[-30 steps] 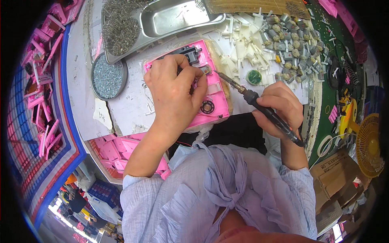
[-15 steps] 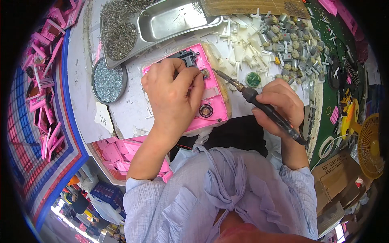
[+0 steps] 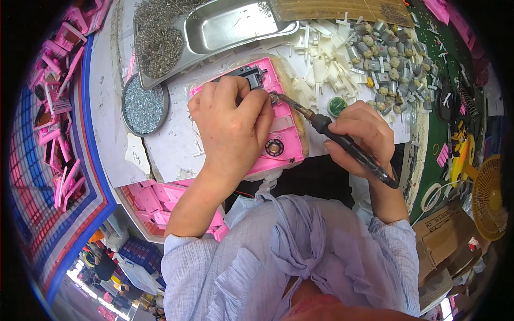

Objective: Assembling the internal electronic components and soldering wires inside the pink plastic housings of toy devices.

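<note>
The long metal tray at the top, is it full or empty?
Nearly empty. The metal tray shows its bare shiny bottom; the heap of small metal parts lies beside it, at its left end.

The plastic housing (image 3: 278,128) lies on the table (image 3: 166,144), under the left hand (image 3: 233,125). The soldering iron (image 3: 342,142) comes from its right, in the right hand (image 3: 361,136). Left of the housing stands a round dish of screws (image 3: 143,104); behind it lies a metal tray (image 3: 235,24); small motors (image 3: 388,53) lie behind at right.

Person wears a loose, light blue-grey shirt (image 3: 300,257) of crinkled, finely striped cloth. Sleeves (image 3: 184,251) rolled up to about the elbows, forearms bare. Both hands bare; no gloves, rings or watch visible.
</note>
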A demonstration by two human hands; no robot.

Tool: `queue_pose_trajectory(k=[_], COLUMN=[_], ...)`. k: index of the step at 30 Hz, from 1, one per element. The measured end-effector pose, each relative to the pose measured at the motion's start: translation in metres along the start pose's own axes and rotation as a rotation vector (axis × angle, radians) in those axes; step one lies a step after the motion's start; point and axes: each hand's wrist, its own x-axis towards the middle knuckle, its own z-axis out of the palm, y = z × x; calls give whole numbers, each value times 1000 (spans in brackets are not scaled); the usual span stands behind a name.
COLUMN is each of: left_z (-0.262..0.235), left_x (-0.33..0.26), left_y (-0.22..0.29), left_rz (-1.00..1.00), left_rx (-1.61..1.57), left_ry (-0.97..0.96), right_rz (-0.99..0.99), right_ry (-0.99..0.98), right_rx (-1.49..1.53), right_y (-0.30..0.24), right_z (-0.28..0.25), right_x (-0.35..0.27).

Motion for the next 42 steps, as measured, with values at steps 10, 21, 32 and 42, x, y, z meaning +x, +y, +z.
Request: queue_pose_trajectory(k=[10, 21, 32, 42], left_z=[1, -1, -2, -9], left_x=[0, -1, -2, -5], left_y=[1, 2, 1, -4], left_rz=[26, 42, 59, 74], left_rx=[56, 76, 96, -8], left_ry=[-12, -22, -25, -6], right_rz=[-101, -62, -43, -59], right_ry=[-72, -12, 5, 15], right_rx=[-100, -80, -105, -116], right_y=[-2, -9, -14, -16], right_z=[-12, -19, -26, -28], right_x=[3, 2, -1, 0])
